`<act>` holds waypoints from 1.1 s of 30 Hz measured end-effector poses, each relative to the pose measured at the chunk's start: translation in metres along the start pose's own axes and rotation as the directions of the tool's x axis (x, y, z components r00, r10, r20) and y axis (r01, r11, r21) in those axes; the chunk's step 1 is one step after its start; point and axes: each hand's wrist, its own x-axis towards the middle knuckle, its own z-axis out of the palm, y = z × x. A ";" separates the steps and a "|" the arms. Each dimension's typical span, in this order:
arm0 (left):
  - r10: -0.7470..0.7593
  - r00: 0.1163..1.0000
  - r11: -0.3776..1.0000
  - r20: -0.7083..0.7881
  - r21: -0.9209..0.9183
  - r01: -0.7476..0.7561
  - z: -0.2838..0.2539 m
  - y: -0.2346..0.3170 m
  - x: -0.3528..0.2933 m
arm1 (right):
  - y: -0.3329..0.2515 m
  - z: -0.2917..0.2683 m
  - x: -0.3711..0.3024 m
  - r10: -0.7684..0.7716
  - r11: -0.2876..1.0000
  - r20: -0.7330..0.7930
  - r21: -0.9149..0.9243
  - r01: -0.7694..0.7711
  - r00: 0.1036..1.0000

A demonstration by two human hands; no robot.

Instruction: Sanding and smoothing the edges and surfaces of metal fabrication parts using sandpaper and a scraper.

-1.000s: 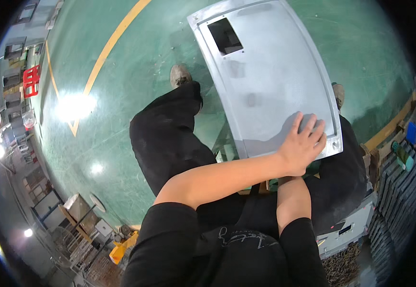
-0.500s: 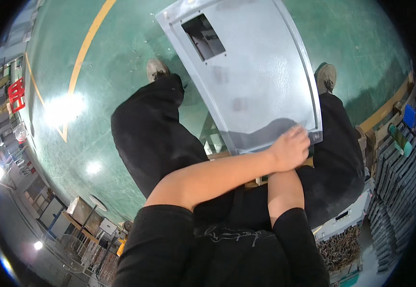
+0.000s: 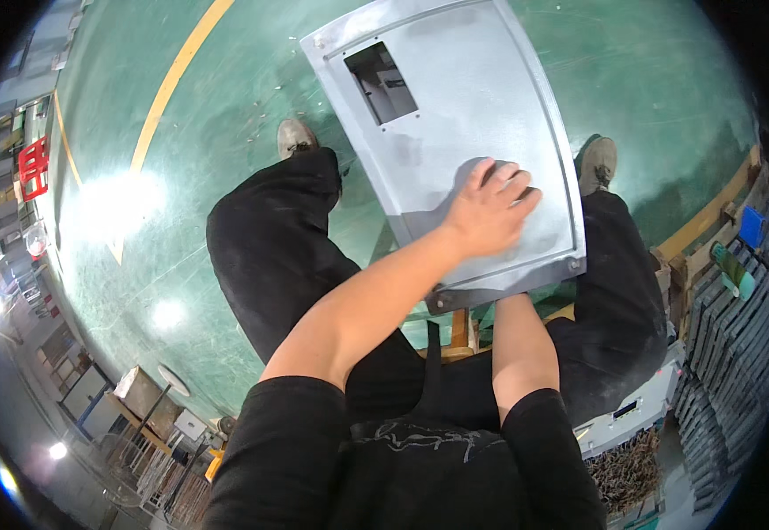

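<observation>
A light grey metal panel [image 3: 455,97] with raised rims and a rectangular cut-out [image 3: 381,84] near its far left corner is held between my knees. My left hand [image 3: 492,212] rests on the panel's face towards the near end, palm down with its fingers spread. Below the near edge, my right forearm [image 3: 526,340] passes beneath the panel, which hides the hand. Small round fittings mark the two near corners. Shadow from my arm falls over the panel's near part.
Wooden bars [image 3: 460,331] show below the panel. To the right stand stacked dark grey slabs [image 3: 724,353], a green cylindrical object [image 3: 731,269] and a blue piece [image 3: 753,227]. Brown metal parts [image 3: 627,468] are heaped lower right. A red crate [image 3: 34,168] is far left.
My left hand has moved from the near right corner to the panel's face, farther away and leftward, and its fingers have spread. The panel's near edge appears slightly nearer and now covers my right wrist.
</observation>
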 end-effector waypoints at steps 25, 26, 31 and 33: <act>-0.138 0.572 -0.359 0.809 -0.579 0.732 -0.091 0.099 -0.009 | -0.031 0.028 -0.321 -0.662 -0.065 0.493 -0.788 0.613 0.564; -0.200 0.588 -0.376 0.784 -0.615 0.693 -0.098 0.085 -0.015 | -0.043 0.002 -0.335 -0.795 -0.141 0.438 -0.806 0.574 0.420; -0.356 0.521 -0.444 0.776 -0.631 0.636 -0.127 0.052 -0.034 | -0.107 -0.225 -0.364 -0.988 0.005 -0.012 -0.999 -0.044 0.157; -0.413 0.488 -0.481 0.769 -0.639 0.600 -0.129 0.052 -0.037 | -0.108 -0.298 -0.371 -0.897 0.175 -0.342 -0.855 -0.489 0.278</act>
